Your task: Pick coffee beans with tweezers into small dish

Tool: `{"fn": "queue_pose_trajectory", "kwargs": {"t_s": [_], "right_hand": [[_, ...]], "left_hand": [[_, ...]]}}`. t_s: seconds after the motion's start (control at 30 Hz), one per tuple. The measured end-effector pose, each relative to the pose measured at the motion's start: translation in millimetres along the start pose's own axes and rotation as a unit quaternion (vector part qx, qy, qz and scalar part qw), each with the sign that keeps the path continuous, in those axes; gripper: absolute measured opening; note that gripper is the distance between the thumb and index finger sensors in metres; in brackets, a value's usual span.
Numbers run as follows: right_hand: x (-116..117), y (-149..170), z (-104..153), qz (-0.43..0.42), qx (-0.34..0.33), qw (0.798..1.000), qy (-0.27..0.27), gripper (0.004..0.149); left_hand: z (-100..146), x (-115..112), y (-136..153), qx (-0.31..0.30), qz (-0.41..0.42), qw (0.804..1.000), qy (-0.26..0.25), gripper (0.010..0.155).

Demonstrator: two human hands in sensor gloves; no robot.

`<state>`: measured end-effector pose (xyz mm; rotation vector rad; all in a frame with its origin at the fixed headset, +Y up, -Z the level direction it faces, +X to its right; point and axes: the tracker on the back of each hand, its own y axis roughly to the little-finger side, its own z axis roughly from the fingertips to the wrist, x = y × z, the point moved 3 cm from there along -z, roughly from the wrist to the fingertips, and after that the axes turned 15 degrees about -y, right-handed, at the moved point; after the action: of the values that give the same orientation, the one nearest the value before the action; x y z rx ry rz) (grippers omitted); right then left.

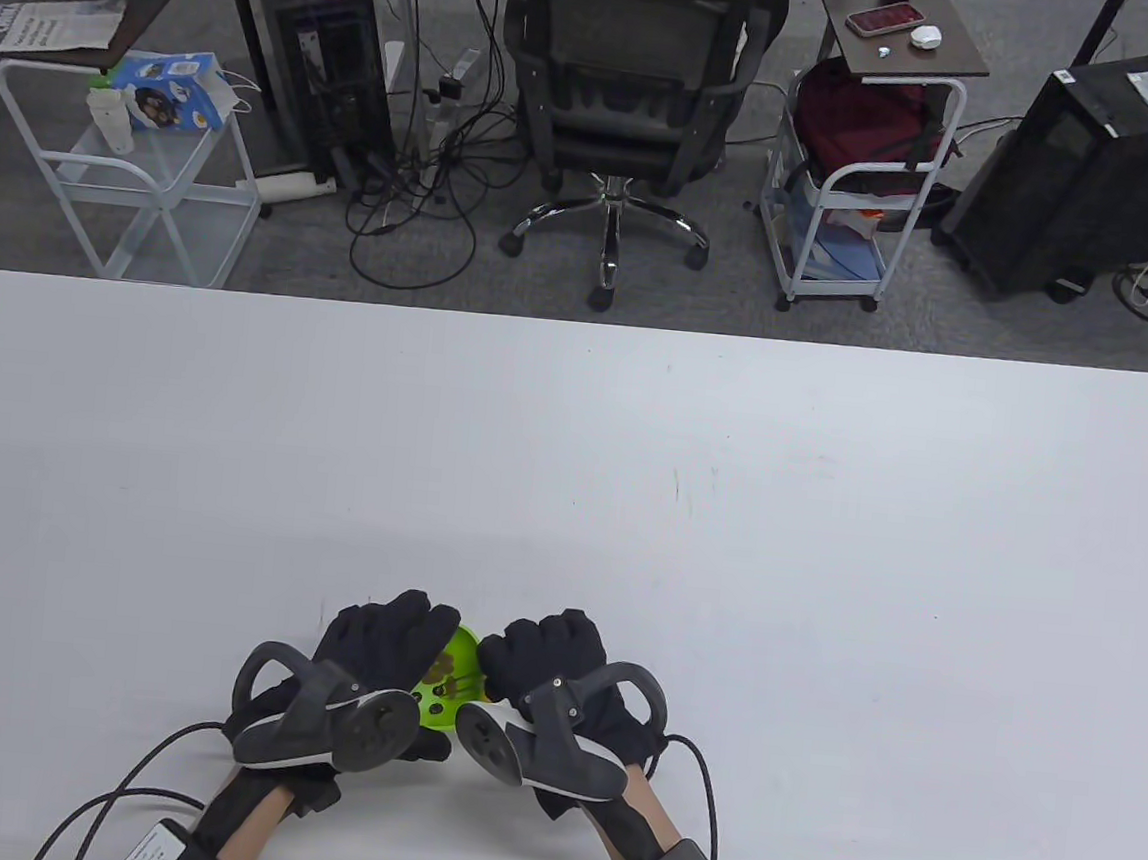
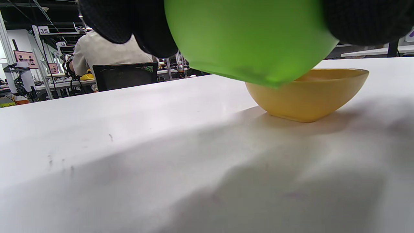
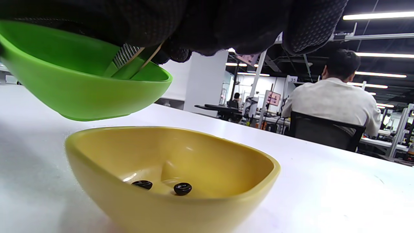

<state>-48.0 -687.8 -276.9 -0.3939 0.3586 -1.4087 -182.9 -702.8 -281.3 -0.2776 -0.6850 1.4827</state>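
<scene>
My left hand (image 1: pixel 385 639) holds a green dish (image 1: pixel 455 653) lifted off the table; the left wrist view shows its fingers (image 2: pixel 152 32) around the dish's underside (image 2: pixel 249 38). Several coffee beans (image 1: pixel 438 687) lie in it. My right hand (image 1: pixel 544 653) holds tweezers (image 3: pixel 129 61), whose tips reach down into the green dish (image 3: pixel 81 97). A yellow dish (image 3: pixel 106 194) stands on the table just below, with two beans (image 3: pixel 182 188) in it. It also shows in the left wrist view (image 2: pixel 307 97). In the table view my right hand hides it.
The white table (image 1: pixel 630 475) stretches far ahead and to both sides. Glove cables (image 1: pixel 100 800) trail off the near edge. An office chair (image 1: pixel 624 83) and carts stand beyond the far edge.
</scene>
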Motion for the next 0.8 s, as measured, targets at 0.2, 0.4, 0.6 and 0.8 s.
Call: {"fn": "queue_pose_trajectory", "kwargs": {"t_s": [0.2,0.4,0.6,0.8], "right_hand": [[1.3,0.6,-0.9,-0.007,-0.001,1.000,-0.001,0.043],[0.6,5.0,-0.7,-0.023,0.001,1.000,0.000,0.043],[-2.6,12.9,1.2,-0.040,0.008,0.999,0.004,0.043],[-9.3,26.8,5.7,-0.075,0.017,0.997,0.015,0.043]], "left_hand": [[-0.1,0.3,0.1,0.001,0.000,1.000,-0.002,0.110],[-0.1,0.3,0.4,0.002,-0.001,1.000,-0.002,0.110],[0.1,0.5,0.7,0.002,-0.001,1.000,-0.003,0.110],[0.3,0.4,1.3,0.004,0.000,1.000,-0.003,0.110]]}}
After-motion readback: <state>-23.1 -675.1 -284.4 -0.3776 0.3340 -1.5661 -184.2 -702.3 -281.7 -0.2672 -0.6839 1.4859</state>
